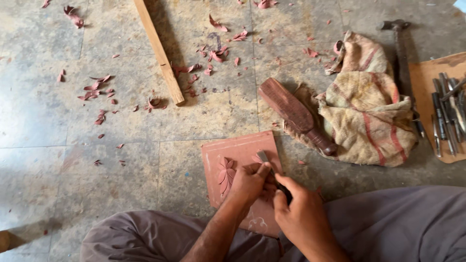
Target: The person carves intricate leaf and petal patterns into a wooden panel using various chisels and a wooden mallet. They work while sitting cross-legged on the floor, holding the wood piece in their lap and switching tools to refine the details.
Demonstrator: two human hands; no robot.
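A: From the head view, anything holding other things?

B: A flat wooden board (427, 77) at the right edge carries a row of metal chisels (449, 114). A striped burlap sack (366, 104) lies crumpled beside it; its contents can't be seen.

A: And the carving?

B: A reddish wooden panel (238, 150) lies on the stone floor (145, 160) before the knees, a leaf motif cut into it. The left hand (250, 182) pinches a chisel (266, 159) near its blade; the right hand (301, 216) is wrapped around the handle.
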